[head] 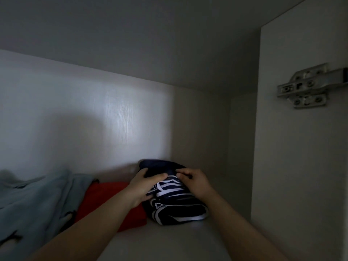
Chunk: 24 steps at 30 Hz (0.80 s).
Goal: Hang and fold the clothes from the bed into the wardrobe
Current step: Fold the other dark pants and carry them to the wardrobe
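Note:
A folded navy garment with white stripes (pixel 175 208) lies on the pale wardrobe shelf (pixel 169 242), near the back wall. My left hand (pixel 145 185) grips its left side, with the thumb curled over the top. On the right of the bundle, my right hand (pixel 195 183) presses down on its top with bent fingers. A dark navy part of the bundle (pixel 158 165) rises behind both hands.
A folded red garment (pixel 107 196) lies just left of the striped one, touching it. A crumpled light blue garment (pixel 37 204) fills the shelf's left. The wardrobe side panel with a metal hinge (pixel 308 85) stands at the right. The shelf above is close overhead.

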Tool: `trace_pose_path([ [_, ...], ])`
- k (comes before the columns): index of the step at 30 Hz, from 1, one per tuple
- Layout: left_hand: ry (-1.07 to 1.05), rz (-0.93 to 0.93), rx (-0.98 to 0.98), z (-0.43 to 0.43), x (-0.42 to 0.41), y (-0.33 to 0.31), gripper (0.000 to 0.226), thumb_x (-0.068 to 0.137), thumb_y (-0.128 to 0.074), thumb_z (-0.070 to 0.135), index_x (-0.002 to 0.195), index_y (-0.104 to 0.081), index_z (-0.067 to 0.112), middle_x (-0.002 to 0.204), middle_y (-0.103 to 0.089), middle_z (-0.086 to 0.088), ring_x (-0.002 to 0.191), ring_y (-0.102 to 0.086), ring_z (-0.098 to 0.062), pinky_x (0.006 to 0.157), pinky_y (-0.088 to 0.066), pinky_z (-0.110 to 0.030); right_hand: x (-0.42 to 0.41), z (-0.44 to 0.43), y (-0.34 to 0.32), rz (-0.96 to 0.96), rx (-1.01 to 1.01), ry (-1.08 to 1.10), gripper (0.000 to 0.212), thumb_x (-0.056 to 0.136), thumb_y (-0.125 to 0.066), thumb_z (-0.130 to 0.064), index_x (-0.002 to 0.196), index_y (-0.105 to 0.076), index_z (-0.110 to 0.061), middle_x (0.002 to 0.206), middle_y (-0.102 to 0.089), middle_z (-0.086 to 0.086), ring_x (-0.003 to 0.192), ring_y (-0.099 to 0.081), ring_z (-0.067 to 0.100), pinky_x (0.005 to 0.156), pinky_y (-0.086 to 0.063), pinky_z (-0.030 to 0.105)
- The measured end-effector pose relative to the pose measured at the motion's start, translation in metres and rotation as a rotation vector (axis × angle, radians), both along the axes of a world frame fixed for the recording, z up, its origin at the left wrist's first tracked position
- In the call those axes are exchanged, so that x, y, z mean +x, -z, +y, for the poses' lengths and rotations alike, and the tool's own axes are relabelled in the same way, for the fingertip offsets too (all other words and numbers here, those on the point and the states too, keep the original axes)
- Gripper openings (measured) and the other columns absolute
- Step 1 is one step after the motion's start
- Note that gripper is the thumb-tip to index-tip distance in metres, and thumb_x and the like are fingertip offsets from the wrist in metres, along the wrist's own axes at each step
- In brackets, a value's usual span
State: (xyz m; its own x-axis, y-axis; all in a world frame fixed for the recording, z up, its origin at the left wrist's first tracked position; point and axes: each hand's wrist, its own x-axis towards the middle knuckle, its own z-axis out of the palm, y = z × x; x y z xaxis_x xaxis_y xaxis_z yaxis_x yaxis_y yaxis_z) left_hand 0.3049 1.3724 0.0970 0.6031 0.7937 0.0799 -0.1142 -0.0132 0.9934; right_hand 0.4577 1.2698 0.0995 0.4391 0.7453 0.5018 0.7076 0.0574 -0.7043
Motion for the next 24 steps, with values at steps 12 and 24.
trace_pose_path([
  [12, -0.079, 0.082, 0.335, -0.088, -0.09, -0.011, 0.046, 0.083, -0.071, 0.016, 0.125, -0.055, 0.011, 0.121, -0.059, -0.008, 0.109, -0.059, -0.02, 0.098, -0.049, -0.039, -0.081, -0.097, -0.007, -0.058, 0.188, 0.166, 0.024, 0.097, -0.056, -0.024, 0.113, -0.07, -0.013, 0.103, -0.069, -0.004, 0.095, -0.063, 0.007, 0.075, -0.042, 0.01],
  [24, -0.164, 0.044, 0.362, -0.212, -0.187, -0.011, 0.018, 0.085, -0.068, 0.013, 0.102, -0.064, 0.015, 0.106, -0.067, -0.01, 0.105, -0.063, -0.025, 0.097, -0.05, -0.044, -0.163, -0.209, 0.006, 0.018, 0.291, 0.071, 0.018, 0.095, -0.058, -0.021, 0.107, -0.071, -0.016, 0.105, -0.07, -0.005, 0.095, -0.064, 0.006, 0.08, -0.047, 0.014],
])
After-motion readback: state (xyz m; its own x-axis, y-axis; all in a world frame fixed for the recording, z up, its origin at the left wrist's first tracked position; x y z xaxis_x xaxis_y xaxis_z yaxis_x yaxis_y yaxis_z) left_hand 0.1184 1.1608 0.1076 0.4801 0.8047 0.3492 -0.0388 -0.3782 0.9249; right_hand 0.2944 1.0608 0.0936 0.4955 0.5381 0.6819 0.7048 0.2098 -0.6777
